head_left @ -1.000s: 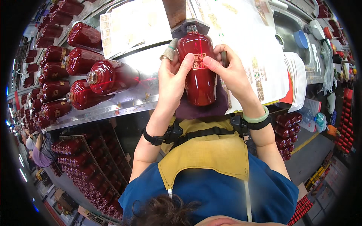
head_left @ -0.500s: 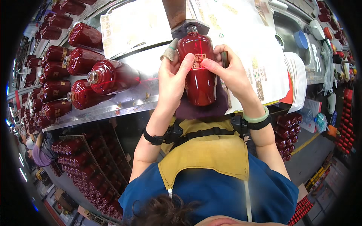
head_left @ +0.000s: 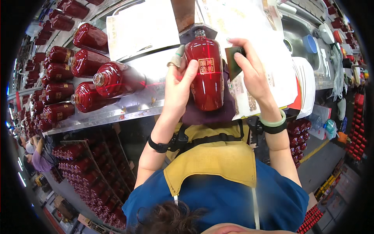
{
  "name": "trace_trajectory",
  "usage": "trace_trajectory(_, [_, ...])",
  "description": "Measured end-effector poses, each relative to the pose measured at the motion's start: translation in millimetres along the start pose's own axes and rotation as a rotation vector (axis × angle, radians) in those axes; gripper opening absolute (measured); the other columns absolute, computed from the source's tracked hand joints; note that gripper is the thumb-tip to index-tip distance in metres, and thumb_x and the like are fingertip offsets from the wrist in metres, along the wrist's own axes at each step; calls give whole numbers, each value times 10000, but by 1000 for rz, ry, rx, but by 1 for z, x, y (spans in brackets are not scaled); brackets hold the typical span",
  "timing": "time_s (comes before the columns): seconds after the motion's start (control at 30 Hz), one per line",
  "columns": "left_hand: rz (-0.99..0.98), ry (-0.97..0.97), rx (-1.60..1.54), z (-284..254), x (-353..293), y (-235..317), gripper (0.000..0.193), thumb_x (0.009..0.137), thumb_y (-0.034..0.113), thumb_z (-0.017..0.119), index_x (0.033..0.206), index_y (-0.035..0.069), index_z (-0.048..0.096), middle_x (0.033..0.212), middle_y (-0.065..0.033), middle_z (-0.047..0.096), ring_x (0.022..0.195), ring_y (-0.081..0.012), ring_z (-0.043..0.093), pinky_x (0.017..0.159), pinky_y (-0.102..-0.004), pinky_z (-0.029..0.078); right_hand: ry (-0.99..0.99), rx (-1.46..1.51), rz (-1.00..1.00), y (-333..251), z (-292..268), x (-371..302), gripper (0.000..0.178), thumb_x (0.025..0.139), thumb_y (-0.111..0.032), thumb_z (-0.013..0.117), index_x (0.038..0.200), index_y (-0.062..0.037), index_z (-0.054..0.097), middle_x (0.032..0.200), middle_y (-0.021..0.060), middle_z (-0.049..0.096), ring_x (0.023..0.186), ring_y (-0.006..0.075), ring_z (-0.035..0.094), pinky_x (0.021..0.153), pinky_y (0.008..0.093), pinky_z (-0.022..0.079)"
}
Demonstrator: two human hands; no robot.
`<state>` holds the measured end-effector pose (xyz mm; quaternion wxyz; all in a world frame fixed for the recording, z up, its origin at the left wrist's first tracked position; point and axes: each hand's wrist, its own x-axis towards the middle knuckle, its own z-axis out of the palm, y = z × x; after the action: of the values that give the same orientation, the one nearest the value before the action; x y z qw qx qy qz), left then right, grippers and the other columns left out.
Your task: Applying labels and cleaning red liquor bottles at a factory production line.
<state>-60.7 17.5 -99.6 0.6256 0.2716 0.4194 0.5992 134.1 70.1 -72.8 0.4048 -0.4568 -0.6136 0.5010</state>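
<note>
A glossy dark-red glass bottle lies in front of me, its clear open neck pointing away. On its upper face sits a square gold-edged label. My left hand grips the bottle's left side, thumb on top beside the label and fingers around the edge; a beige cover wraps one finger. My right hand is off the bottle, to its right, holding a flat dark-green scraper-like piece between thumb and fingers. Beneath the bottle is a dark purple cloth.
Several red bottles stand on the metal bench to the left. White sheets lie at the back left, printed paper to the right. A metal post rises beyond the bottle. A sink holds a blue bowl.
My right hand has lifted off the bottle and moved right, bringing the dark-green piece into plain view. The left hand stays on the bottle, whose label is now uncovered.
</note>
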Motion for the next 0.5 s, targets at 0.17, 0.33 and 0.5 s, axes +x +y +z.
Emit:
trace_trajectory(0.17, [31,-17,54,-7,0,-3,583,1074,231,569,1545,-26,344,1491,-155,515,1339,-190,529,1126,-347,437,-23,-578,-703,-18,-3,-1,214,859,-20,668,1068,-58,695,1059,91,687,928,243,677,837,337,540])
trace_trajectory(0.33, [31,-39,21,-3,-1,9,680,1120,485,332,1537,-52,353,1511,-193,494,1383,-236,503,1164,-377,397,-439,-727,-970,-40,3,-14,245,764,-128,689,1004,-97,730,958,20,684,891,199,649,749,344,540])
trace_trajectory(0.5, [16,-47,82,-7,1,6,825,1088,610,235,1594,-41,226,1624,-256,322,1494,-312,362,1235,-431,271,-157,-892,-873,-42,26,51,189,809,-91,681,998,-89,681,834,45,637,842,248,643,690,366,543])
